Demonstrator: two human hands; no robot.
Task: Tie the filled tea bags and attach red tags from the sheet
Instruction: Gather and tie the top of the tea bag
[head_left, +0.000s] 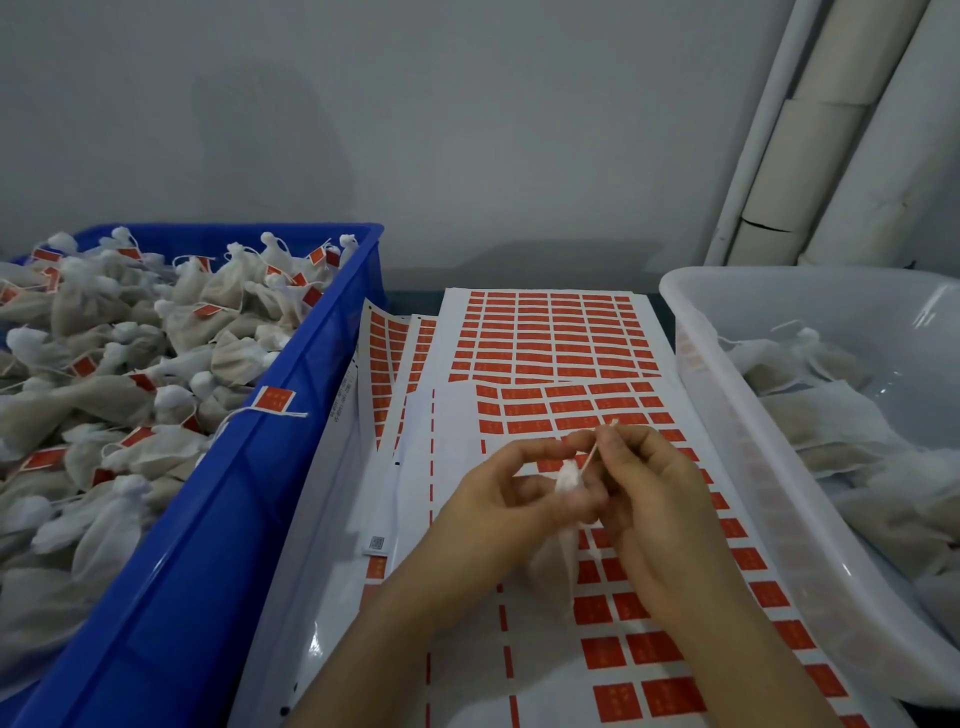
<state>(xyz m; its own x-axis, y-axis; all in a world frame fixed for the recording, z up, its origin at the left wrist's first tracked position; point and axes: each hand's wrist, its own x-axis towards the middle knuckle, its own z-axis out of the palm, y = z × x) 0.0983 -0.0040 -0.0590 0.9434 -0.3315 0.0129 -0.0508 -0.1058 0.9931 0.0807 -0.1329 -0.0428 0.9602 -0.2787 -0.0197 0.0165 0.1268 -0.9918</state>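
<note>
1. The fingers (524, 467) of the left hand (498, 499) pinch the neck of a tea bag (567, 480) above the tag sheet (545, 353); the right hand (654, 499) pinches its string (592, 452), so this bag looks mid-tie.
2. Left of the sheet, the blue crate (218, 519) is heaped with tied, tagged bags: most work seems done.
3. Right of the sheet, the clear tub (737, 415) holds untagged bags still waiting.

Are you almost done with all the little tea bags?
Lots are done: the blue crate is heaped with tied bags wearing red tags. One tea bag is being tied now, held by the left hand while the right hand pinches its string. Still left: untagged bags in the white tub, and many tags on the sheet.
</note>
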